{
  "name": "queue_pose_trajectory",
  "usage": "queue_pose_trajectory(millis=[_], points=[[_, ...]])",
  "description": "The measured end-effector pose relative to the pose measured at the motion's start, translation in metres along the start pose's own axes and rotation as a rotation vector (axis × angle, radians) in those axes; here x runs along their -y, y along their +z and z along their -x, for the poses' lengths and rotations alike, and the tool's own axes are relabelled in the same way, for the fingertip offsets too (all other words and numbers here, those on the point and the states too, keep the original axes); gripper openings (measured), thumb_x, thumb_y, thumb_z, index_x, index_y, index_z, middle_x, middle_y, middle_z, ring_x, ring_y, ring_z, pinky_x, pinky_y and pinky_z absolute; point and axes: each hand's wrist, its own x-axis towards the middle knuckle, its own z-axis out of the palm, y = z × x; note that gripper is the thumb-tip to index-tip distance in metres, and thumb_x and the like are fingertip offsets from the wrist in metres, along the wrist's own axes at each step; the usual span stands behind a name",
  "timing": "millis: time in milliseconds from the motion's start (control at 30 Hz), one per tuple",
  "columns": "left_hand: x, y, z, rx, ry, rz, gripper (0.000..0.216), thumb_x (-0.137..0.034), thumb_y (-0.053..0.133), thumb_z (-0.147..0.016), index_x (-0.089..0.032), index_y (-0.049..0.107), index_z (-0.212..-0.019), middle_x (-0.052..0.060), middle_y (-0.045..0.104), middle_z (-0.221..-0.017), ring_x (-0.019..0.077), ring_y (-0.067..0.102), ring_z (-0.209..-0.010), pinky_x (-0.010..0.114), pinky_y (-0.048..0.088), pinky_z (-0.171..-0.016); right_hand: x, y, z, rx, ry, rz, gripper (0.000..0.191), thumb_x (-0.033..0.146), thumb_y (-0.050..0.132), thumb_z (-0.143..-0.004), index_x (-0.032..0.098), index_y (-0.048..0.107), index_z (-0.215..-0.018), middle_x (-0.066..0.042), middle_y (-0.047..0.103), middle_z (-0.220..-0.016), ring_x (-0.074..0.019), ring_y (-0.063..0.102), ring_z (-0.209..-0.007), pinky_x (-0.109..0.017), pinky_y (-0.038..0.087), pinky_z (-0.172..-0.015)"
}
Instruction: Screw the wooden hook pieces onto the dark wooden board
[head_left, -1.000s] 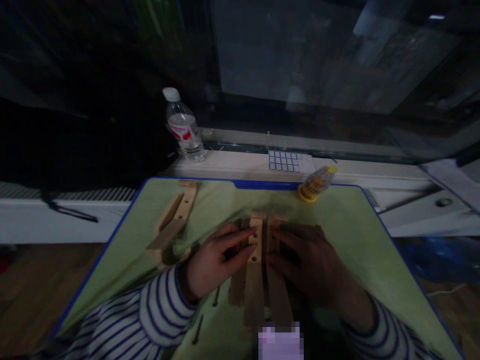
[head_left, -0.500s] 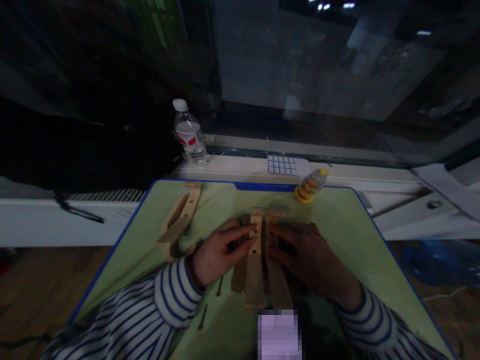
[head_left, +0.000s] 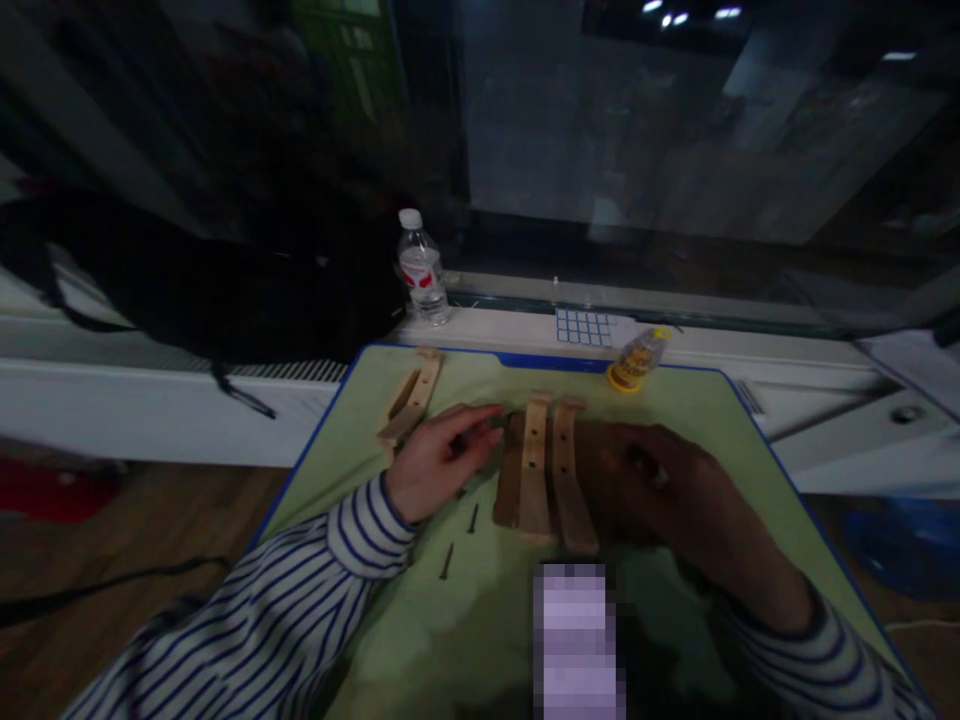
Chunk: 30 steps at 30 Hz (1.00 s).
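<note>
Two curved wooden pieces with drilled holes, the left one (head_left: 535, 480) and the right one (head_left: 571, 490), lie side by side on a brown board (head_left: 508, 490). My left hand (head_left: 435, 465) hovers left of the board, thumb and fingers apart, holding nothing. On the other side, my right hand (head_left: 690, 500) is off the wood, over the board's right part. Its fingers are loosely bent and somewhat blurred, with nothing visible in them. Below my left hand lie dark screws, one nearer (head_left: 447, 561) and one farther (head_left: 473, 518).
More wooden pieces (head_left: 424, 390) lie at the table's back left, partly behind my left hand. A small yellow-capped bottle (head_left: 637, 362) stands at the back edge. On the sill are a water bottle (head_left: 424, 275) and a blue-grid card (head_left: 583, 327). A black bag (head_left: 300, 290) sits left.
Both hands have let go of the two wooden pieces and drawn apart, left hand leftward and right hand rightward. The pieces stay side by side on the board. The view has shifted.
</note>
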Motion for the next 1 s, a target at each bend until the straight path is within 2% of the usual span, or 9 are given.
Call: queue_pose_trajectory(millis=[200, 333, 467, 533, 600, 733, 833, 1000], points=[[-0.005, -0.027, 0.03, -0.14, -0.065, -0.005, 0.036, -0.038, 0.053, -0.087, -0.014, 0.063, -0.112, 0.006, 0.066, -0.087, 0.0143, 0.06, -0.076, 0.024, 0.048, -0.067, 0.025, -0.015, 0.027, -0.127, -0.076, 0.04, 0.018, 0.03, 0.046, -0.088, 0.021, 0.062, -0.092, -0.005, 0.064, -0.079, -0.0169, 0.062, -0.068, -0.028, 0.047, -0.058], [-0.006, -0.041, 0.053, -0.118, -0.118, -0.103, 0.034, -0.04, 0.052, -0.086, -0.015, 0.065, -0.105, 0.006, 0.068, -0.089, 0.0134, 0.06, -0.07, 0.023, 0.047, -0.063, 0.047, -0.013, 0.045, -0.125, -0.173, 0.069, 0.018, 0.032, 0.047, -0.089, 0.022, 0.061, -0.089, -0.005, 0.065, -0.076, -0.0175, 0.063, -0.066, -0.028, 0.046, -0.054], [0.0, -0.047, 0.078, 0.032, -0.09, -0.184, 0.029, -0.039, 0.053, -0.085, -0.016, 0.066, -0.096, 0.002, 0.065, -0.079, 0.0101, 0.055, -0.061, 0.02, 0.044, -0.055, 0.068, 0.001, 0.06, -0.027, -0.235, 0.095, 0.018, 0.032, 0.047, -0.09, 0.023, 0.062, -0.096, -0.004, 0.068, -0.084, -0.0165, 0.065, -0.065, -0.029, 0.048, -0.056], [0.006, -0.048, 0.089, 0.085, -0.074, -0.245, 0.027, -0.038, 0.054, -0.084, -0.016, 0.065, -0.095, 0.002, 0.063, -0.078, 0.0105, 0.056, -0.064, 0.02, 0.045, -0.057, 0.078, 0.011, 0.064, 0.057, -0.271, 0.129, 0.019, 0.03, 0.047, -0.09, 0.024, 0.062, -0.101, -0.003, 0.069, -0.085, -0.0165, 0.065, -0.066, -0.03, 0.048, -0.058], [0.012, -0.048, 0.099, 0.106, -0.078, -0.319, 0.025, -0.035, 0.055, -0.083, -0.016, 0.065, -0.095, 0.003, 0.063, -0.079, 0.0113, 0.057, -0.066, 0.021, 0.046, -0.06, 0.088, 0.022, 0.065, 0.173, -0.33, 0.155, 0.021, 0.028, 0.044, -0.091, 0.024, 0.061, -0.104, -0.004, 0.069, -0.088, -0.0188, 0.066, -0.077, -0.032, 0.05, -0.064], [0.023, -0.047, 0.113, 0.18, -0.066, -0.394, 0.024, -0.027, 0.055, -0.083, -0.017, 0.066, -0.102, 0.007, 0.064, -0.092, 0.015, 0.061, -0.079, 0.027, 0.05, -0.073, 0.103, 0.04, 0.058, 0.301, -0.392, 0.212, 0.024, 0.026, 0.041, -0.093, 0.022, 0.061, -0.106, -0.005, 0.068, -0.093, -0.0213, 0.065, -0.083, -0.036, 0.05, -0.069], [0.029, -0.043, 0.118, 0.226, -0.015, -0.41, 0.026, -0.023, 0.055, -0.084, -0.019, 0.066, -0.107, 0.008, 0.063, -0.098, 0.0169, 0.061, -0.088, 0.03, 0.049, -0.081, 0.109, 0.053, 0.05, 0.355, -0.428, 0.284, 0.026, 0.023, 0.041, -0.093, 0.02, 0.058, -0.111, -0.007, 0.067, -0.097, -0.0217, 0.065, -0.083, -0.036, 0.05, -0.067], [0.033, -0.036, 0.117, 0.244, 0.052, -0.456, 0.027, -0.02, 0.051, -0.086, -0.02, 0.066, -0.109, 0.007, 0.062, -0.096, 0.0161, 0.06, -0.089, 0.029, 0.049, -0.083, 0.116, 0.071, 0.038, 0.367, -0.476, 0.343, 0.024, 0.02, 0.04, -0.092, 0.018, 0.059, -0.106, -0.008, 0.067, -0.096, -0.021, 0.064, -0.087, -0.034, 0.049, -0.07]])
